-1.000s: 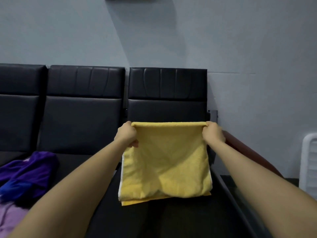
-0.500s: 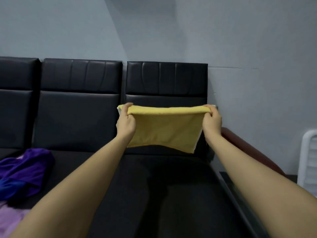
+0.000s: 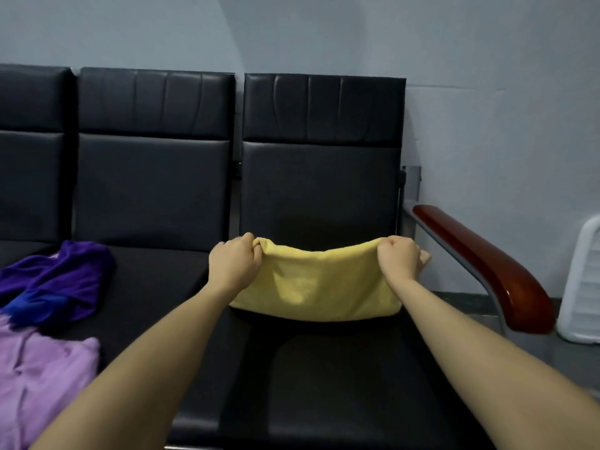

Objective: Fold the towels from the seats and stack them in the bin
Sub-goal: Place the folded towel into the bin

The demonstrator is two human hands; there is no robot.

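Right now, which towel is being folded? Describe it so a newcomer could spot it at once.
Find the row of black seats against the grey wall and go to the rightmost one, beside the red-brown armrest. The yellow towel lies folded on that cushion, its far edge gripped by the left hand and right hand. The purple towels lie crumpled farther left.

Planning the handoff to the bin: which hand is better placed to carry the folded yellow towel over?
Right, probably. The right hand grips the yellow towel on the side nearest the white bin; the left hand holds the far end.
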